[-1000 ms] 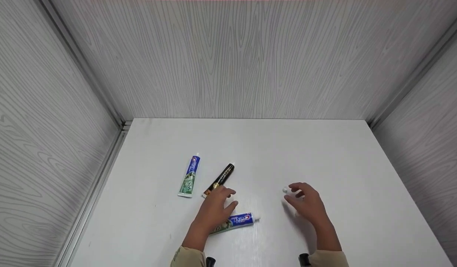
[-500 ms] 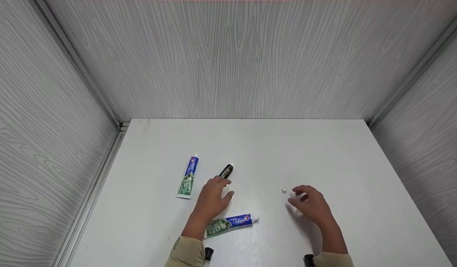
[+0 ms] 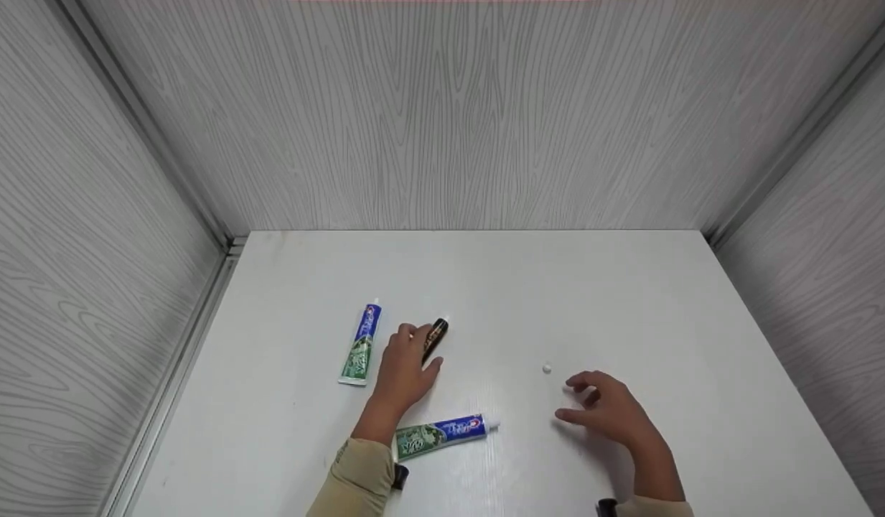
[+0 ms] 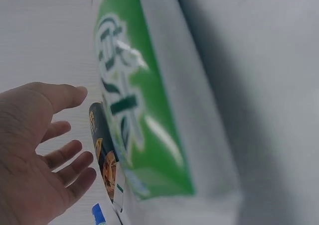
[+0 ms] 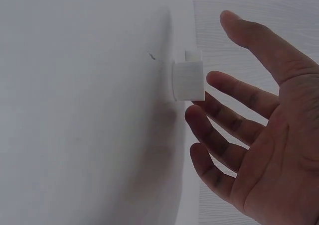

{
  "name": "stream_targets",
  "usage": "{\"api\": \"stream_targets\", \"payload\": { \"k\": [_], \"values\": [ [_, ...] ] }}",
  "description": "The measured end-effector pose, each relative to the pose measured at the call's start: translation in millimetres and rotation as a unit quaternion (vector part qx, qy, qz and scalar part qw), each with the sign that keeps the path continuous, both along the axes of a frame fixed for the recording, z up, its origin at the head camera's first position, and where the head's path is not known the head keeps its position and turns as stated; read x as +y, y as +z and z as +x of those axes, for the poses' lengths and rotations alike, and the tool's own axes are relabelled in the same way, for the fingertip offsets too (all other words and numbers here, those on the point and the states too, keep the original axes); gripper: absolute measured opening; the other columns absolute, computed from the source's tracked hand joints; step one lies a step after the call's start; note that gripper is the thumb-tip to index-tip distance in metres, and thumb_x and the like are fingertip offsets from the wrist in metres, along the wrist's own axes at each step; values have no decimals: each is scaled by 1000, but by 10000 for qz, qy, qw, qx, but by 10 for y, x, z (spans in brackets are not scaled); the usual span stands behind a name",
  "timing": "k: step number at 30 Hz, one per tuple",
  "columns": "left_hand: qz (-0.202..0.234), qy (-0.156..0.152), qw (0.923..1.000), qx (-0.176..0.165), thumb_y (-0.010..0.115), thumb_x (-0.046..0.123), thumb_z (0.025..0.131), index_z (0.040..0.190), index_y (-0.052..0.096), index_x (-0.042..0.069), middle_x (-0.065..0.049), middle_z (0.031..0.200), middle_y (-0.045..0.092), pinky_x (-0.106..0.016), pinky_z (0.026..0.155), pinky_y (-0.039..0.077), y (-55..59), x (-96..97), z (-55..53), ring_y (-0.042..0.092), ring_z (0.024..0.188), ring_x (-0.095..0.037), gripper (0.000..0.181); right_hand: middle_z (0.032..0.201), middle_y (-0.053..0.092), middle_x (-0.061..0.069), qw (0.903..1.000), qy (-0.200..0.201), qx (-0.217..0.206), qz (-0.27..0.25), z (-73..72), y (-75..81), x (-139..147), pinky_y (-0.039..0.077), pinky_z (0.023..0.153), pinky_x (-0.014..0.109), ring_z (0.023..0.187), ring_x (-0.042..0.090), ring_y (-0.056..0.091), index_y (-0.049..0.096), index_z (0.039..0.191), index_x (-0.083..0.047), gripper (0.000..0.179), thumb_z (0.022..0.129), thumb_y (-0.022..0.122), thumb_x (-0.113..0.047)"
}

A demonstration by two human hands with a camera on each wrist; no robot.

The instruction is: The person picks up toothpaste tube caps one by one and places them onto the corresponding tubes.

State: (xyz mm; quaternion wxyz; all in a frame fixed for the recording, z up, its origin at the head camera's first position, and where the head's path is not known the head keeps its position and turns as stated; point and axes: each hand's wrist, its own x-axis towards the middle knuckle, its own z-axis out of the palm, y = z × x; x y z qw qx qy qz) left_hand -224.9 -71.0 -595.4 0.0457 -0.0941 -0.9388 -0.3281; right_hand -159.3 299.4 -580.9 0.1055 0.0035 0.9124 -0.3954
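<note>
So since half a second ago the left hand (image 3: 403, 370) has gone a bit further toward the far edge of the desk (image 3: 593, 301) and now sits over the black tube (image 3: 436, 336), while the right hand (image 3: 607, 409) has eased back from the little white cap (image 3: 546, 368). From my end, the left fingers look apart and loosely bent, with the dark tube right beside them; I can't tell if they're touching it. That tube lies slanted left of the desk's middle, nozzle toward the far edge. The nearer blue-green tube (image 3: 442, 435) lies closer to the near edge, nozzle pointing toward the right edge. The farther blue-green tube (image 3: 359, 345) is the one closest to the left edge, nozzle toward the far edge. Right fingers are apart too, thumb spread wide, holding nothing. The head view gives me that one cap, just beside the fingertips on the left-edge side, but the right wrist view shows a short white cylinder (image 5: 189, 80) with a second white piece (image 5: 193, 56) partly hidden behind it; no idea which is which.
</note>
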Motion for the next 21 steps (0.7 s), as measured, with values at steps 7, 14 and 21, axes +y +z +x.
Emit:
{"api": "stream_targets", "payload": {
  "k": [7, 14, 21],
  "values": [
    [-225, -60, 9994, -260, 76, 27, 99, 157, 49, 4, -21, 143, 57, -52, 108, 51, -70, -48, -132, 60, 125, -37, 68, 110, 68, 5, 9997, 219, -85, -30, -4, -50, 58, 52, 84, 37, 97, 21, 61, 73, 124, -15, 59, 73, 99, -30],
    [-424, -174, 9987, -224, 77, 30, 98, 154, 51, 0, -24, 137, 58, -53, 103, 51, -109, -36, -185, 59, 119, -38, 68, 110, 68, 6, 9992, 354, -171, -109, 7, -56, 108, 52, 82, 35, 95, 21, 61, 73, 123, -14, 59, 72, 100, -27],
    [-574, -227, 9978, -226, 78, 29, 98, 150, 54, -4, -26, 130, 58, -54, 100, 51, -87, -15, -221, 58, 114, -39, 66, 107, 67, 7, 9983, 536, -202, -140, 10, -57, 148, 51, 77, 31, 92, 21, 59, 73, 122, -13, 56, 73, 98, -17]
  ]
}}
